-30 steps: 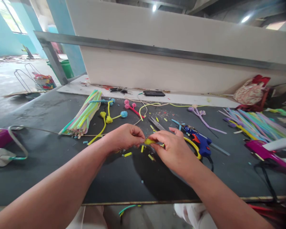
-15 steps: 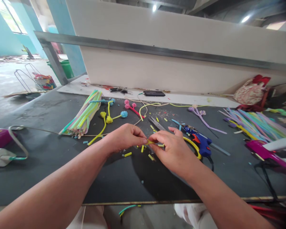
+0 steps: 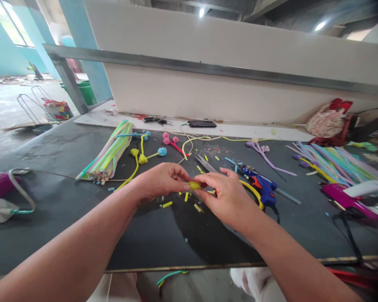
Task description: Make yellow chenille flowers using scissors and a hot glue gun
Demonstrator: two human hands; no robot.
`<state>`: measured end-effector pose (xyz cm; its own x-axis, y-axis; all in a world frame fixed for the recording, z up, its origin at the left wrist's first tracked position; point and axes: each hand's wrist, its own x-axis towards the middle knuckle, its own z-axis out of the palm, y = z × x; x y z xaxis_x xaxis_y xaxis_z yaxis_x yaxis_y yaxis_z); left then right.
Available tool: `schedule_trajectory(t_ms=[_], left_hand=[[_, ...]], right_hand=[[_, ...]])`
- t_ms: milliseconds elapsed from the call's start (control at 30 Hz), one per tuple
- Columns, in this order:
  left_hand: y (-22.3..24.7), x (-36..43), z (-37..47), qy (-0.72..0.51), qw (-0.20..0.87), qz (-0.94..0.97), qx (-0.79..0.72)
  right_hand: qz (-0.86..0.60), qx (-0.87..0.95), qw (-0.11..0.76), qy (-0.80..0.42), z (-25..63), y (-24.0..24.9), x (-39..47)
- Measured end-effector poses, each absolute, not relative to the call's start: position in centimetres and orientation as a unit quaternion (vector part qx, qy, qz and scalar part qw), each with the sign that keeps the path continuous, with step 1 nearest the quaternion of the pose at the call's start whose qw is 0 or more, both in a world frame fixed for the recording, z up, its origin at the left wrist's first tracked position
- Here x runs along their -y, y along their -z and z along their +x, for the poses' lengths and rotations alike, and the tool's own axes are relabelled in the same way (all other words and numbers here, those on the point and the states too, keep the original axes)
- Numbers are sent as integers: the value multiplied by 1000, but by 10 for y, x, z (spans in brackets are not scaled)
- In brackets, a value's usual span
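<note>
Between my two hands is a small piece of yellow pipe cleaner (image 3: pixel 194 185), pinched at both ends. My left hand (image 3: pixel 165 181) grips its left end with thumb and forefinger. From the other side, my right hand (image 3: pixel 227 195) closes thumb and fingers on it. Scissors (image 3: pixel 204 162) with a yellow handle lie under and beyond my right hand. Short yellow cut pieces (image 3: pixel 167 204) are scattered on the dark tabletop (image 3: pixel 138 247) around both hands. To the right of my right hand lies a blue glue gun (image 3: pixel 264 188) with a glue stick in it.
A pipe-cleaner bundle (image 3: pixel 108 155) lies at left, another bundle (image 3: pixel 340 161) at right. Yellow and blue knobbed stems (image 3: pixel 143 159), a pink stem (image 3: pixel 173 142) and a purple stem (image 3: pixel 267 159) lie across the back. A phone (image 3: pixel 202 124) rests on the white ledge. Magenta-and-white devices (image 3: pixel 349 201) stand at the sides.
The yellow piece between my fingertips shows more fully now and looks plumper. Both hands stay nearly in place; the whole view has shifted slightly.
</note>
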<state>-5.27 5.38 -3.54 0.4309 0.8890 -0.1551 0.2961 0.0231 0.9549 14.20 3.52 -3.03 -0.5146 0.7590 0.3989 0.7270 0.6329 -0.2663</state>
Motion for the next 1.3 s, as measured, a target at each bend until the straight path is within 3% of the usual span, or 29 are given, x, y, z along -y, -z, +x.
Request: schedule_trajectory(t_ms=[233,500,633,733,800,1033,1300], left_hand=[[32,-53,-53,-255,541,647,-473],[33,-53,-57,-299,498,652,-487],[26,-47,-53,-357,584,585,-435],[23,-40,-45,-353,720,480,-355],[22,-37,-40,-338,769,439,-319],[18,-29,-28,-318,784,454,-279],[32,-18,-4,-404,789,411,-213]], right_hand=[[-449,851,267,-57,145,28,-38],[-513,779,352,-77,150,34,-46],[-495,731,384,-271,147,34,-43],[-375,656,406,-514,143,32,-38],[-300,611,409,-608,142,31,-35],[-246,550,417,-680,149,26,-29],[-226,506,411,-724,151,33,-28]])
